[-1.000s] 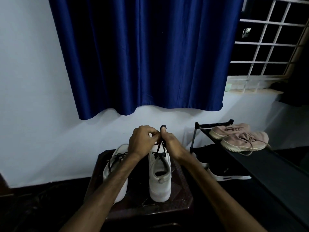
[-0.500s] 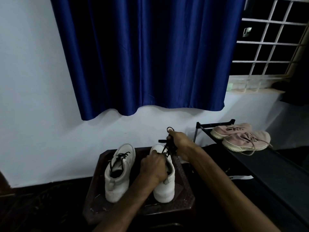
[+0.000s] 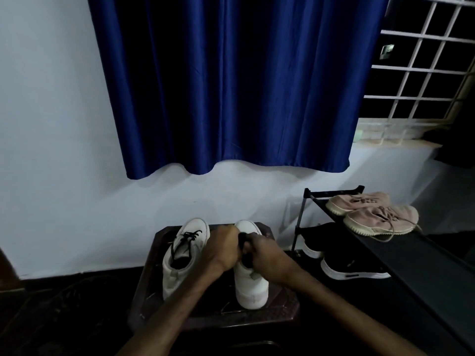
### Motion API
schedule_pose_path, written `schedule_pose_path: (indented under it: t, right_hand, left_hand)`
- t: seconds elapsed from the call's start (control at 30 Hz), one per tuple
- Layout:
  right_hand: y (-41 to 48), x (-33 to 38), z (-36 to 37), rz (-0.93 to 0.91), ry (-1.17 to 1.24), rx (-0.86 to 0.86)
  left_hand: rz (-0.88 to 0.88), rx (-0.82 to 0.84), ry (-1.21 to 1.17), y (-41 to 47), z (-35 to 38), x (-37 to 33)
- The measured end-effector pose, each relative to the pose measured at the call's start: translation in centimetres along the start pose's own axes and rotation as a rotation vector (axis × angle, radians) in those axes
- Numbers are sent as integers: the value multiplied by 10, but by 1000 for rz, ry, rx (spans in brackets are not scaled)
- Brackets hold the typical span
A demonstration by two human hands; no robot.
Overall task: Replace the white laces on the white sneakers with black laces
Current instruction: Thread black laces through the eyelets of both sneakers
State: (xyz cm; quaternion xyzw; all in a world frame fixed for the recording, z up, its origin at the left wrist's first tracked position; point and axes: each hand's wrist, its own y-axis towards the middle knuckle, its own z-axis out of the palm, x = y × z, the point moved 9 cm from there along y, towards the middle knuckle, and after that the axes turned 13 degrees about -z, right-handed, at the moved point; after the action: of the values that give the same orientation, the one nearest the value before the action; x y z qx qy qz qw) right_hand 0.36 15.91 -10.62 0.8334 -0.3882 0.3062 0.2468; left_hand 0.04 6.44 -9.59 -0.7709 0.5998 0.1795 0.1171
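Observation:
Two white sneakers stand side by side, toes to the wall, on a dark brown stool [image 3: 280,308]. The left sneaker [image 3: 183,263] has a black lace [image 3: 189,236] threaded and lying loose over its tongue. Both hands meet over the lacing of the right sneaker [image 3: 250,286]. My left hand [image 3: 222,249] is curled over its left side, and my right hand [image 3: 264,258] pinches the black lace [image 3: 243,240] where it shows between the hands. The eyelets of that shoe are hidden under my fingers.
A black shoe rack [image 3: 424,268] stands at the right with a pair of pink sneakers [image 3: 377,214] on top and black shoes [image 3: 352,265] with white soles below. A blue curtain [image 3: 231,80] hangs on the wall behind. The floor around the stool is dark.
My right hand has come down from holding the lace stretched up above the shoe. Both hands now sit close together low on the right sneaker's lacing.

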Motion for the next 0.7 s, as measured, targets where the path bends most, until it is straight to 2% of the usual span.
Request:
schedule_pose_path:
  t: [0.03,0.2,0.27,0.33,0.4,0.7]
  right_hand:
    - [-1,1,1,-12,-126,61]
    - [-7,-12,20,154,-406,433]
    - [-5,-9,20,143,-552,593]
    - [3,-4,10,121,-705,620]
    - [7,16,7,-27,-832,613]
    - [-1,39,7,-251,-945,610]
  left_hand:
    - [12,18,-17,0,2,0]
    - [20,77,-67,2,5,-3]
    - [27,91,-59,1,6,-5]
    - [38,96,-55,0,6,-5]
    - [41,92,-52,-1,2,-4]
    - [58,74,-25,-1,-2,-7]
